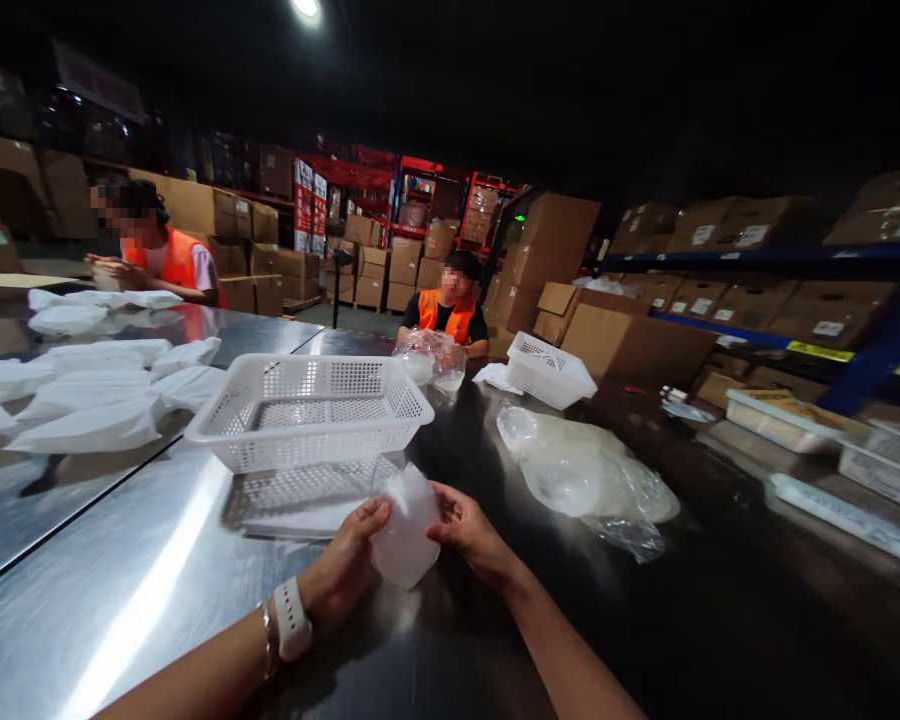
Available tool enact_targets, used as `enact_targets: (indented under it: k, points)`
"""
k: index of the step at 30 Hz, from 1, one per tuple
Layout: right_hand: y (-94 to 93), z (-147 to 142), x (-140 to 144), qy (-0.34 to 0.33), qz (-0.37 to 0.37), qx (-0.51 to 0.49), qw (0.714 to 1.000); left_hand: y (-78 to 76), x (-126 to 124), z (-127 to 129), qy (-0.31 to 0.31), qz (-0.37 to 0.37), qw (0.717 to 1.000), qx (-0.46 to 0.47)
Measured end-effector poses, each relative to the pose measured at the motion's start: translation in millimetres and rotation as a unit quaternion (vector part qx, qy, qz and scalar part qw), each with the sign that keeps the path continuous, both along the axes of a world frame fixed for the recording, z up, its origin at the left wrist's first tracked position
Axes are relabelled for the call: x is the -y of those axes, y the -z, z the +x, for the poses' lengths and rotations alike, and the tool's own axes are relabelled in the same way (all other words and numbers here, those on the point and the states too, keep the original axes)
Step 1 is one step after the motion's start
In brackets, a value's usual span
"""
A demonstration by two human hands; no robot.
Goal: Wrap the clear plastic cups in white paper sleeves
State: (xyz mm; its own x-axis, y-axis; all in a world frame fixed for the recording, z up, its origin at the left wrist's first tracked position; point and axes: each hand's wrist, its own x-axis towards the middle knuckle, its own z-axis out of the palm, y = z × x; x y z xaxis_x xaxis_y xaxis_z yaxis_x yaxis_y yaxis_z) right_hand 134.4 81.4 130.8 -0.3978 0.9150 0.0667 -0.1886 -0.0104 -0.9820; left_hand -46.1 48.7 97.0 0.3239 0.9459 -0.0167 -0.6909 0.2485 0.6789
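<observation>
Translucent white pouch [407, 527] held upright

It stood soft and slightly creased just above the shiny metal table [135, 600], pinched at both sides.

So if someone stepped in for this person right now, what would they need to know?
Left hand and right hand both hold one small translucent white plastic pouch above the shiny steel table. The white perforated plastic basket just behind it looks empty. A heap of clear plastic bags lies to the right. Nothing is in the basket yet; the heap remains.
</observation>
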Motion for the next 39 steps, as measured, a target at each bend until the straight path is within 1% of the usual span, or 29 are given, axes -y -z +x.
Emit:
enact_targets:
  k: [1,2,4,6,9,11,13,14,15,16,17,18,19,20,21,22,23,25,27,28,29,30,31,32,33,34,36,38,39]
  points:
    - [2.3,-1,1,-0.030,0.001,0.008,1.000,-0.2,1,1,0.006,0.008,1.000,-0.007]
    - [3.4,-2,3,-0.039,0.006,0.016,0.999,-0.5,1,2,0.010,0.016,1.000,-0.014]
    - [2.9,1,6,-0.021,0.017,0.039,0.999,-0.5,2,4,0.010,0.031,0.999,-0.027]
    - [0.8,4,8,-0.009,0.020,0.073,0.997,0.3,1,5,-0.003,0.046,0.997,-0.061]
    - [-4.5,5,9,-0.036,0.003,0.100,0.994,3.0,-2,3,-0.033,0.071,0.986,-0.145]
    - [-14.1,5,14,-0.038,0.008,0.087,0.995,4.6,-5,0,-0.059,0.097,0.973,-0.202]
    - [-30.5,8,25,-0.025,0.038,0.086,0.995,5.4,-9,-5,-0.101,0.128,0.955,-0.247]
    - [-39.8,11,34,-0.024,0.067,0.113,0.991,5.8,-11,-7,-0.124,0.138,0.947,-0.262]
    - [-47.9,15,45,-0.020,0.107,0.161,0.981,6.2,-13,-9,-0.145,0.151,0.938,-0.275]
    - [-53.3,20,57,-0.015,0.153,0.223,0.963,6.9,-15,-11,-0.161,0.172,0.927,-0.292]
    - [-54.5,26,71,-0.012,0.199,0.293,0.935,7.7,-16,-13,-0.173,0.204,0.910,-0.315]
    - [-50.7,31,84,-0.006,0.239,0.355,0.904,8.8,-17,-14,-0.180,0.243,0.888,-0.345]
    - [-41.8,36,97,-0.002,0.270,0.402,0.875,10.0,-17,-16,-0.183,0.286,0.860,-0.382]
    - [-28.7,41,107,-0.001,0.291,0.432,0.853,11.0,-16,-17,-0.183,0.329,0.824,-0.423]
    - [-12.8,45,114,0.009,0.306,0.450,0.839,11.7,-15,-18,-0.179,0.364,0.790,-0.461]
    - [4.1,49,119,0.021,0.321,0.458,0.829,11.9,-14,-19,-0.173,0.386,0.765,-0.486]
    - [20.2,54,121,0.036,0.333,0.464,0.820,11.4,-13,-20,-0.164,0.402,0.746,-0.504]
    - [44.2,61,121,0.062,0.360,0.470,0.804,8.8,-10,-20,-0.142,0.433,0.711,-0.536]
    - [53.5,64,118,0.072,0.395,0.466,0.789,5.2,-7,-19,-0.124,0.457,0.666,-0.576]
    - [53.2,64,117,0.068,0.415,0.455,0.785,3.5,-6,-18,-0.117,0.466,0.642,-0.598]
    - [50.9,63,117,0.059,0.433,0.437,0.786,2.2,-4,-17,-0.112,0.472,0.623,-0.614]
    - [47.5,60,118,0.044,0.443,0.416,0.793,1.5,-2,-16,-0.109,0.476,0.615,-0.619]
    - [43.8,56,119,0.018,0.449,0.389,0.804,1.6,-1,-14,-0.105,0.480,0.616,-0.615]
    - [40.7,51,120,-0.007,0.446,0.360,0.819,2.6,1,-13,-0.100,0.485,0.624,-0.604]
    - [38.4,46,120,-0.024,0.438,0.335,0.834,4.8,2,-13,-0.092,0.491,0.636,-0.589]
    - [37.0,41,118,-0.028,0.430,0.315,0.845,8.3,2,-12,-0.081,0.496,0.653,-0.567]
    - [36.0,32,110,0.007,0.416,0.305,0.857,19.0,1,-11,-0.065,0.499,0.700,-0.507]
    - [35.7,27,98,0.059,0.392,0.333,0.856,33.6,-4,-9,-0.069,0.488,0.746,-0.447]
    - [35.6,27,90,0.070,0.384,0.352,0.850,41.2,-8,-8,-0.077,0.481,0.763,-0.425]
